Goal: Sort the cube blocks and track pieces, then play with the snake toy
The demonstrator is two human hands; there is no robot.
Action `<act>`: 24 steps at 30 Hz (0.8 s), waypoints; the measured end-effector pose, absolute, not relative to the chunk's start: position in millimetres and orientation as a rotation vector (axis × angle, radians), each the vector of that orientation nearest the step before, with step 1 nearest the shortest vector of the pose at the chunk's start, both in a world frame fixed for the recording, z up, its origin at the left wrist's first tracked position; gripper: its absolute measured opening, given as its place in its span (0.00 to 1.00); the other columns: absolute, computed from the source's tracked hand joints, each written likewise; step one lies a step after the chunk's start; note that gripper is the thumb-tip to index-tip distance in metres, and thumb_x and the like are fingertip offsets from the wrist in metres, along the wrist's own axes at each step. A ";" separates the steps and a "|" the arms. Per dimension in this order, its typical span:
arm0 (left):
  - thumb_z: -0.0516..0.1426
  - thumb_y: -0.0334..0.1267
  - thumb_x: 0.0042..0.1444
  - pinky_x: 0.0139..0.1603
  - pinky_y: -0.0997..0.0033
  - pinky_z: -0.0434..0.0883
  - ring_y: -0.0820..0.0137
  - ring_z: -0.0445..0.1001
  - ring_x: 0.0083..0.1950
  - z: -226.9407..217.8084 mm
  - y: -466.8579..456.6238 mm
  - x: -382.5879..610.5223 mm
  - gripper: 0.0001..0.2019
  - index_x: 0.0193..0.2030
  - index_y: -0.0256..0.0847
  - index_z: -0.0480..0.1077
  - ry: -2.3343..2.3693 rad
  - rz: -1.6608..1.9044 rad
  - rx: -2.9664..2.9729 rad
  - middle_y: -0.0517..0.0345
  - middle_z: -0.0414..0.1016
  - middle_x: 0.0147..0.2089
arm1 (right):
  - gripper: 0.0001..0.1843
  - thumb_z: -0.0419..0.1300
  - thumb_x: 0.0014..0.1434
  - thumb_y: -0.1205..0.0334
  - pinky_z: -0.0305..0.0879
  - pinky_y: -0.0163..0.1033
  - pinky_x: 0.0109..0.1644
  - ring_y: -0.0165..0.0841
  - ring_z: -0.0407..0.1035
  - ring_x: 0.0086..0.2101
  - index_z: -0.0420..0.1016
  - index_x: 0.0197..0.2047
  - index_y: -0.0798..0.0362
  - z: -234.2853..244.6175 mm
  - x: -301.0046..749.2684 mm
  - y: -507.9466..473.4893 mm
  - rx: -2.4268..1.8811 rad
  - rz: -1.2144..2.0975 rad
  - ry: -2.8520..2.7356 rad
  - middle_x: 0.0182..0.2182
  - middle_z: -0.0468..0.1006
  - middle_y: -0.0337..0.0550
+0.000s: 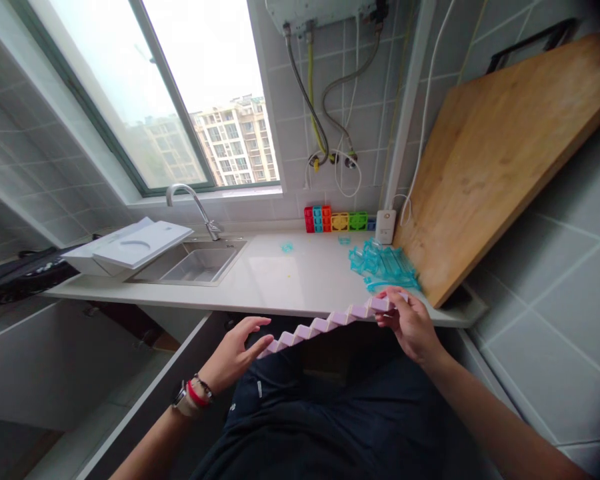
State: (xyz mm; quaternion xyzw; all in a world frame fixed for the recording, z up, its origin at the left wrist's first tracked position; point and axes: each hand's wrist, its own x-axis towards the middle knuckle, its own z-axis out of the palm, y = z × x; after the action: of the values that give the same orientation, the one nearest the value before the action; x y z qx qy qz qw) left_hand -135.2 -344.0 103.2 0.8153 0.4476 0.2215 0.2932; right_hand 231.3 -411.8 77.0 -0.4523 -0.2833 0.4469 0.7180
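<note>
A lilac and white snake puzzle is stretched in a zigzag line between my hands, slanting up to the right, just in front of the counter's edge. My right hand is closed around its right end, thumb on top and fingers curled beneath. At the left end, my left hand has its thumb and forefinger apart. The thumb overlaps the last wedges; whether it presses on them I cannot tell. Beyond my right hand, a pile of clear teal plastic pieces lies on the white counter.
Coloured plastic blocks line the wall beside a white plug-in device. A large wooden board leans at right. On the left are a sink, a faucet and a white box. Small teal bits lie mid-counter.
</note>
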 end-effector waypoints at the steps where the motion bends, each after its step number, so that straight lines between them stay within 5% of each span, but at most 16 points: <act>1: 0.59 0.52 0.63 0.60 0.57 0.70 0.57 0.73 0.59 106.2 -348.1 -127.2 0.22 0.60 0.47 0.71 1.138 0.571 2.252 0.49 0.74 0.61 | 0.19 0.70 0.55 0.46 0.73 0.31 0.22 0.29 0.73 0.21 0.75 0.37 0.53 75.3 230.4 -411.7 -1.011 1.009 -0.641 0.28 0.79 0.38; 4: 0.62 0.49 0.60 0.61 0.61 0.70 0.59 0.74 0.59 111.3 -358.0 -99.3 0.24 0.62 0.48 0.70 0.959 0.398 2.408 0.51 0.74 0.61 | 0.20 0.70 0.56 0.45 0.73 0.32 0.22 0.30 0.74 0.22 0.76 0.37 0.54 70.5 226.9 -411.7 -1.034 1.077 -0.691 0.28 0.79 0.40; 8: 0.61 0.46 0.62 0.43 0.69 0.73 0.66 0.78 0.40 108.9 -361.2 -70.1 0.11 0.47 0.45 0.77 1.018 0.264 2.456 0.55 0.81 0.45 | 0.20 0.70 0.55 0.45 0.72 0.30 0.20 0.28 0.72 0.21 0.76 0.37 0.54 66.7 224.2 -410.9 -1.039 1.130 -0.666 0.27 0.79 0.40; 13: 0.64 0.50 0.58 0.36 0.73 0.67 0.68 0.74 0.36 108.8 -358.6 -60.1 0.14 0.45 0.45 0.77 0.919 0.314 2.465 0.59 0.79 0.39 | 0.19 0.71 0.55 0.46 0.72 0.29 0.21 0.27 0.73 0.21 0.75 0.38 0.54 67.7 225.6 -409.0 -1.010 1.174 -0.601 0.28 0.79 0.39; 20: 0.58 0.52 0.61 0.35 0.71 0.64 0.68 0.72 0.31 121.0 -305.8 -75.7 0.15 0.39 0.44 0.79 1.184 0.448 2.572 0.59 0.78 0.31 | 0.34 0.70 0.56 0.47 0.79 0.40 0.35 0.35 0.80 0.34 0.66 0.63 0.44 52.5 225.0 -405.8 -1.046 1.055 -0.842 0.56 0.75 0.47; 24: 0.58 0.52 0.60 0.42 0.68 0.67 0.62 0.76 0.41 129.7 -220.3 -99.1 0.18 0.43 0.39 0.79 1.537 0.495 2.502 0.52 0.81 0.40 | 0.15 0.65 0.61 0.52 0.76 0.42 0.39 0.39 0.77 0.38 0.78 0.48 0.50 28.7 223.4 -402.6 -1.298 0.711 -1.266 0.49 0.78 0.48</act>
State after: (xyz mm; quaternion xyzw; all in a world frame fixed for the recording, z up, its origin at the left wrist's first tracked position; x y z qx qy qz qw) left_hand -99.1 -220.3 129.7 0.8374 0.5145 0.1656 0.0819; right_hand 223.4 -402.6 28.7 -0.5512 -0.5376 0.3021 0.5621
